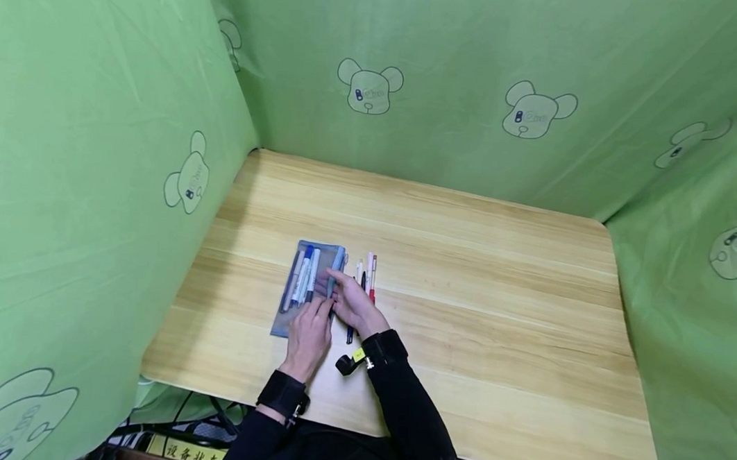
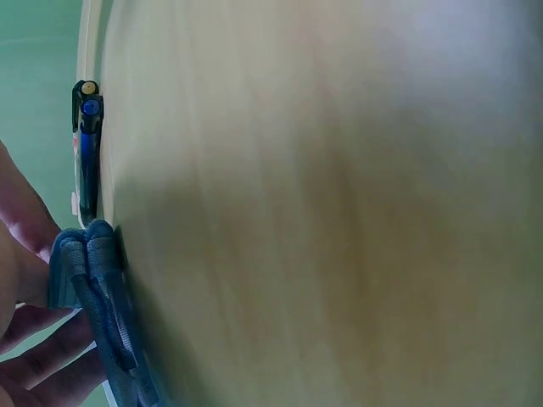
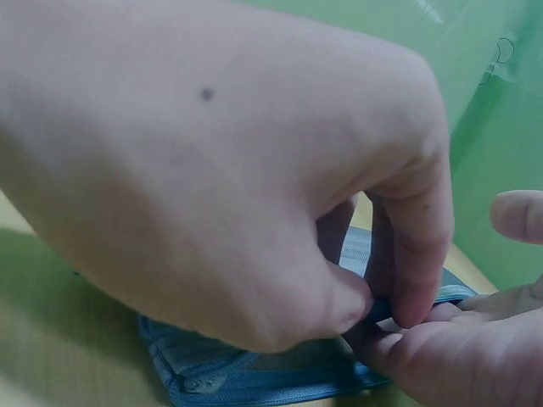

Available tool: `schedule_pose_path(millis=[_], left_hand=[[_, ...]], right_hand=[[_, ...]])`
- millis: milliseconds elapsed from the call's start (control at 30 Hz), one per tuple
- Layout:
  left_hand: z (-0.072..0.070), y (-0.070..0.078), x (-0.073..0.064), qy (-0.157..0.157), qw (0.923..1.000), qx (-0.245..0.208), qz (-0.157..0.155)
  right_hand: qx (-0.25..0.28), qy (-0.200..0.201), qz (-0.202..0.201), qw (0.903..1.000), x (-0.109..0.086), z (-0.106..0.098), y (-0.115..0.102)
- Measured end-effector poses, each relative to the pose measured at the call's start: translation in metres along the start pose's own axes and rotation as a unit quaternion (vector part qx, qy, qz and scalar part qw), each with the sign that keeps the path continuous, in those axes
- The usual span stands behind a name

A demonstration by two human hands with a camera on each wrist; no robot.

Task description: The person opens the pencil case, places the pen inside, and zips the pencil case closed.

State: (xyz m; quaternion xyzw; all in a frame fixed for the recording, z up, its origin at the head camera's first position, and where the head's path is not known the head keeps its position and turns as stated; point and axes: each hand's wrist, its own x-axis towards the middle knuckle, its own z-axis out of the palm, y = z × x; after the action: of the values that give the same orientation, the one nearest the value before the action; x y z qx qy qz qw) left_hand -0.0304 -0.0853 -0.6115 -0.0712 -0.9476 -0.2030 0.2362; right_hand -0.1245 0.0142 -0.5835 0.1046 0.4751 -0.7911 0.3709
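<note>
A blue-grey mesh pencil pouch (image 1: 281,325) lies on the table, with several pens (image 1: 304,277) showing inside it. My left hand (image 1: 309,334) pinches the pouch's right edge close to its lower end. Against that same edge, my right hand (image 1: 355,302) has its palm turned toward the pouch. In the right wrist view, the right thumb stands away from its fingers, which partly disappear at the blue-trimmed opening. The left hand (image 3: 237,170) hides much of the pouch there. Several more pens (image 1: 369,275) lie just right of the pouch, partly covered by the right hand.
The wooden table (image 1: 495,320) extends far to the right of the hands. Green cloth (image 1: 451,88) printed with bear heads hangs behind it and on both sides. A yellow sign (image 1: 188,451) and cables are below the table's front left edge.
</note>
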Motion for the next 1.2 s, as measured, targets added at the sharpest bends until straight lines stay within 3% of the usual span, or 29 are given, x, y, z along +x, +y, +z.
schedule_pose_path(millis=[367, 533, 633, 733, 867, 1100, 1200], left_hand=[[-0.001, 0.000, 0.000, -0.009, 0.9999, -0.001, -0.007], [-0.001, 0.000, 0.000, -0.010, 0.9999, 0.001, -0.009], [-0.001, 0.001, 0.000, -0.008, 0.9999, -0.001, -0.009], [-0.001, 0.001, 0.001, -0.006, 1.0000, -0.002, -0.006], [-0.001, 0.000, 0.002, -0.005, 1.0000, -0.001, 0.000], [0.000, 0.000, 0.002, -0.011, 0.9999, -0.002, -0.004], [0.001, 0.000, 0.002, -0.009, 0.9999, -0.006, -0.005]], right_hand=[[-0.015, 0.021, -0.009, 0.9996, -0.005, 0.000, -0.002], [-0.075, 0.049, -0.012, 0.9959, -0.008, 0.002, -0.004], [-0.129, 0.078, -0.014, 0.9884, -0.010, 0.005, -0.009], [-0.207, 0.106, -0.021, 0.9724, -0.012, 0.006, -0.016], [-0.316, 0.137, -0.029, 0.9384, -0.019, 0.007, -0.027], [-0.388, 0.177, -0.058, 0.9025, -0.032, 0.006, -0.043], [-0.430, 0.203, -0.089, 0.8754, -0.035, 0.001, -0.048]])
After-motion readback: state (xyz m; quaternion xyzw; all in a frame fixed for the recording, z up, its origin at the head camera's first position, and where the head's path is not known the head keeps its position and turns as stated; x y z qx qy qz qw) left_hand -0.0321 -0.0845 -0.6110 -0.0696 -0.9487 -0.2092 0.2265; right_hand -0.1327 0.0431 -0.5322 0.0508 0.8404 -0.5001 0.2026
